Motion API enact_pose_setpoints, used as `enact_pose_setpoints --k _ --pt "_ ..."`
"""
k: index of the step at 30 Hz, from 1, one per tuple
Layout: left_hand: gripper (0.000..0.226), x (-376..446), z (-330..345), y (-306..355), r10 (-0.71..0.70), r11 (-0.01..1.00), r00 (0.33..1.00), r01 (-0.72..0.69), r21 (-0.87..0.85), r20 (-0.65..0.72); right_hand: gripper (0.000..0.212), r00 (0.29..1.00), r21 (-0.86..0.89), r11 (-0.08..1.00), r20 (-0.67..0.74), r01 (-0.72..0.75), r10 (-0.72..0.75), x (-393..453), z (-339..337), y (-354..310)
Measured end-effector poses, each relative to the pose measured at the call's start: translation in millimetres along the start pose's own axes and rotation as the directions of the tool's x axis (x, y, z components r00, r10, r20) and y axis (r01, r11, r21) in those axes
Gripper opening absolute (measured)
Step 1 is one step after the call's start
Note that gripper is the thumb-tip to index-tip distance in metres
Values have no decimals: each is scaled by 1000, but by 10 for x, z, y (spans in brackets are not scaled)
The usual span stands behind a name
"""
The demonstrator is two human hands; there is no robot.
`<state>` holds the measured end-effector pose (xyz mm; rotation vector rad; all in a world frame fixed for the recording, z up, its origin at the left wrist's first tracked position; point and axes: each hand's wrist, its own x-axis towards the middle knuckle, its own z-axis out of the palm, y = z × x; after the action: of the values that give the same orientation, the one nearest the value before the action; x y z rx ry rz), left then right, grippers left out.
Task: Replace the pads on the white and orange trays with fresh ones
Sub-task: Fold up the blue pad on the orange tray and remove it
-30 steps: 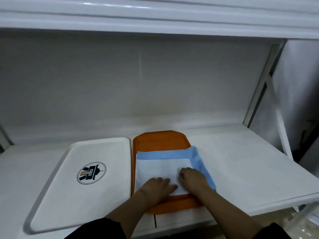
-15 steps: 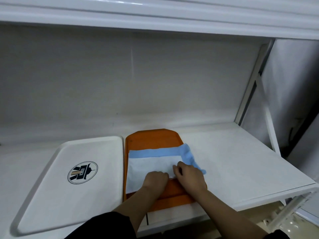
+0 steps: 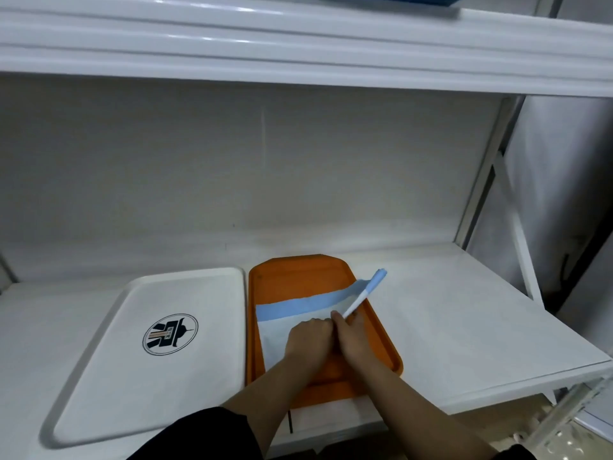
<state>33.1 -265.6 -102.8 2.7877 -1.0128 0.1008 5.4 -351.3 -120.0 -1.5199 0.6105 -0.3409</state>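
An orange tray [image 3: 298, 277] lies on the white shelf, right of a larger white tray [image 3: 132, 376] with a round dark logo. A blue-edged white pad [image 3: 282, 322] lies crumpled on the orange tray. My left hand [image 3: 306, 341] grips the pad's near part, fingers curled into it. My right hand [image 3: 351, 336] sits right beside it and pinches the pad's right edge, which sticks up and away as a narrow folded strip [image 3: 366, 290]. The white tray holds no pad.
The white shelf surface [image 3: 464, 320] stretches to the right of the trays. A white upper shelf [image 3: 298, 44] overhangs the space, with something blue on top. A metal frame post [image 3: 487, 180] stands at the right.
Both hands have bunched the pad toward the tray's middle. Its right edge, flat before, now stands up folded. More orange tray shows at the back and right.
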Motion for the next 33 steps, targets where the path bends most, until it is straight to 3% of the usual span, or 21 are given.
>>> enact_pose_setpoints --k 4,7,11,14,18,22,25,27,29,31,33 --pt "32 -49 6 -6 61 978 998 -66 -199 -31 13 991 -145 982 -52 118 -127 54 -73 -2" --pt "36 -96 -9 -69 83 952 995 -93 -290 -47 20 974 -236 947 -14 218 -228 14 -171 -55" --pt "46 -74 -77 -225 15 948 1000 -19 -318 -16 31 944 -304 896 54 325 -324 -61 -260 -175" --pt "49 -46 -177 -346 -100 875 995 87 -476 -2 32 929 -335 869 74 365 -362 -49 -292 -280" --pt "58 -21 -295 -515 -279 671 960 220 -708 34 24 884 -249 849 82 466 -461 -115 -312 -505" --pt "77 -2 -445 -662 -438 480 898 203 -854 -33 14 848 -127 838 80 531 -525 -191 -309 -733" --pt "89 13 -563 -813 -530 262 847 201 -944 33 15 822 -31 826 127 563 -556 -252 -322 -898" --pt "99 5 -594 -954 -519 102 848 184 -978 106 15 815 8 826 162 563 -557 -276 -341 -998" --pt "96 -48 -626 -1075 -433 -27 883 190 -981 182 17 812 48 830 184 556 -554 -285 -363 -1083" --pt "84 -105 -656 -1155 -308 -105 921 214 -971 237 19 818 77 838 182 541 -545 -276 -395 -1147" --pt "63 -168 -712 -1174 -217 -109 948 214 -971 234 19 831 99 850 179 518 -527 -256 -414 -1186"
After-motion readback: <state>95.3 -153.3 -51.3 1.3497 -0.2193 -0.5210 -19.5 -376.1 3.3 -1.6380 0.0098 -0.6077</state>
